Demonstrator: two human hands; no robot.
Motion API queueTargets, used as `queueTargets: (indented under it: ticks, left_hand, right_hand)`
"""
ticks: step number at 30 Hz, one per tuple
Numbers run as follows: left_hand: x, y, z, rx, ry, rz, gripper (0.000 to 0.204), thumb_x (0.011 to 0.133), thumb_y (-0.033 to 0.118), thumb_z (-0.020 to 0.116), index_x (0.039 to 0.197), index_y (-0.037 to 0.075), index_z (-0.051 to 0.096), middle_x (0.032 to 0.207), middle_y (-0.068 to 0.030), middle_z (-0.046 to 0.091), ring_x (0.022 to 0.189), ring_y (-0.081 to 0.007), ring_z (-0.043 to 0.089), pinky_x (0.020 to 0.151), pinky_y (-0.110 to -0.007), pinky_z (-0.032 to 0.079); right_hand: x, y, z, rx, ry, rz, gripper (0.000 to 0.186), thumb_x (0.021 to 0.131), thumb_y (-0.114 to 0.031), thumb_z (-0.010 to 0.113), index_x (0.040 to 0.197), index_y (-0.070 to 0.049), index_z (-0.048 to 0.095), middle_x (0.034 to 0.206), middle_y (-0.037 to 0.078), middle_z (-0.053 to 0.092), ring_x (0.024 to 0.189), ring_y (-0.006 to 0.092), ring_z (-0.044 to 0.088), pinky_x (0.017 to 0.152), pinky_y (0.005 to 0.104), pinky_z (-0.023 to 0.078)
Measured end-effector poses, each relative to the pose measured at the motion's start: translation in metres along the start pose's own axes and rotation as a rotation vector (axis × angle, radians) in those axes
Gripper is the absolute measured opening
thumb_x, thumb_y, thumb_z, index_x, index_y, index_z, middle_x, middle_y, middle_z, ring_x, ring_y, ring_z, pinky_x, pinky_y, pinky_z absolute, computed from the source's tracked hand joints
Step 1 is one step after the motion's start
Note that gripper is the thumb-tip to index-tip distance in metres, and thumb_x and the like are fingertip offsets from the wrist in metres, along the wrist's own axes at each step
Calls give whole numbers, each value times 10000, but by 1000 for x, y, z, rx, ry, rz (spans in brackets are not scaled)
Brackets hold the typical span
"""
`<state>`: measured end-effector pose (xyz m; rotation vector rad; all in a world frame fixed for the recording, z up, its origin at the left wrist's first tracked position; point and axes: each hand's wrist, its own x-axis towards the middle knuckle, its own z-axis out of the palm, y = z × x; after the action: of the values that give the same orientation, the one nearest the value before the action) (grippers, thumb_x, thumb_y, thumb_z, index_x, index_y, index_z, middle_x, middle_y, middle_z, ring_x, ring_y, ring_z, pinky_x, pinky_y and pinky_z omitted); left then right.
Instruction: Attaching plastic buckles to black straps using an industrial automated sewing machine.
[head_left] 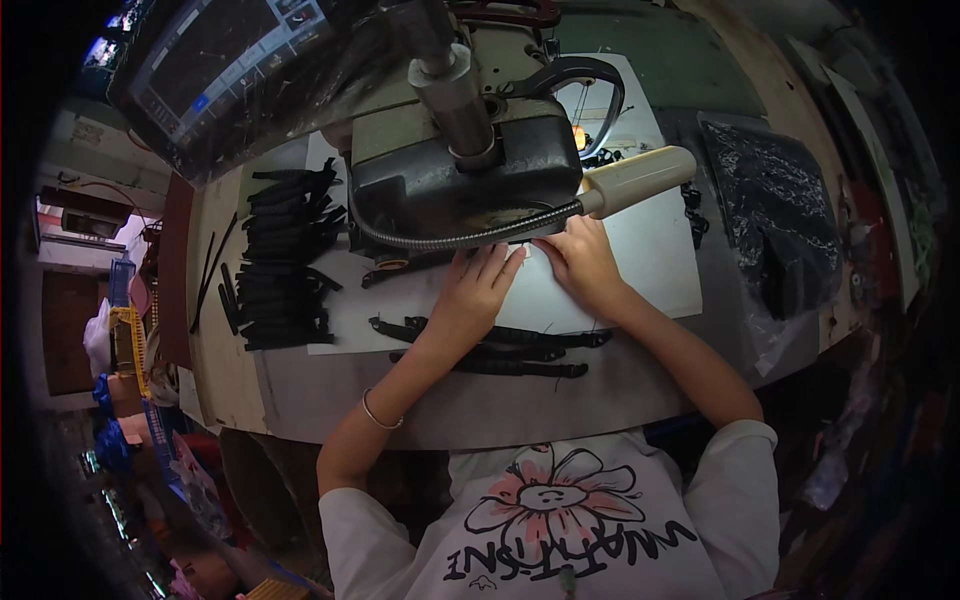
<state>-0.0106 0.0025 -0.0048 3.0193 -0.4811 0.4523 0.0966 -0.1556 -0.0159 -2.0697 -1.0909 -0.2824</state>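
Illumination: uneven. Brightest zone: white sheet beneath machine head; small warm light visible behind its right side. Machine underside: shadowed. Black strips: dark, fine detail poorly resolved. Glare: streaks on clear plastic bag; hazy reflections across screen. Focus: left hand and right hand acceptably sharp; periphery dim, soft. Distortion: fisheye; front edge of surface bowed, side margins fading to black.

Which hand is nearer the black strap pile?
Left: the left hand is to the right of the strap pile; the right hand is farther right, beyond the left one.
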Motion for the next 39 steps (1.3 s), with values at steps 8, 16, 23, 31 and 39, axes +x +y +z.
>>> queueTargets:
  ticks: [8, 16, 23, 31, 39]
  left_hand:
    - [3, -7, -1, -121, -24, -33, 605, 663, -62, 508, 1250, 83, 482, 1136, -111, 524, 1053, -270, 494, 949, -399, 362]
    - [-1, -5, 1, -149, 11, -38, 636, 641, -65, 498, 1257, 92, 480, 1132, -107, 528, 1019, -273, 503, 902, -381, 395]
    - [2, -8, -1, -178, -42, -67, 640, 644, -76, 483, 1262, 93, 477, 1148, -115, 512, 1033, -275, 502, 914, -376, 387]
    - [-3, -7, 2, -191, -1, -58, 591, 676, -64, 491, 1236, 124, 512, 1175, -108, 515, 1057, -272, 502, 948, -389, 371]
    - [-3, -14, 10, -449, 158, -211, 408, 747, 48, 558, 1138, 162, 584, 1042, -76, 560, 974, -277, 504, 890, -397, 375]
  right_hand:
    - [4, 4, 1, 2, -39, 46, 72, 729, -62, 630, 780, -28, 592, 880, 98, 515, 904, 267, 472, 746, 355, 360]
    - [0, 9, 7, 64, -82, 70, 107, 747, -78, 628, 832, -14, 613, 931, 132, 534, 929, 298, 473, 788, 385, 358]
    - [4, 8, 3, -10, -52, 81, 81, 727, -28, 620, 802, -5, 641, 750, 165, 609, 728, 343, 579, 646, 409, 443]
    - [-1, 5, 1, 102, -70, 91, 155, 752, -85, 636, 868, 8, 591, 937, 145, 527, 934, 319, 472, 818, 387, 373]
    - [10, 16, -12, 154, -255, -75, 159, 787, -68, 595, 892, 35, 535, 930, 165, 525, 947, 339, 482, 814, 380, 406]
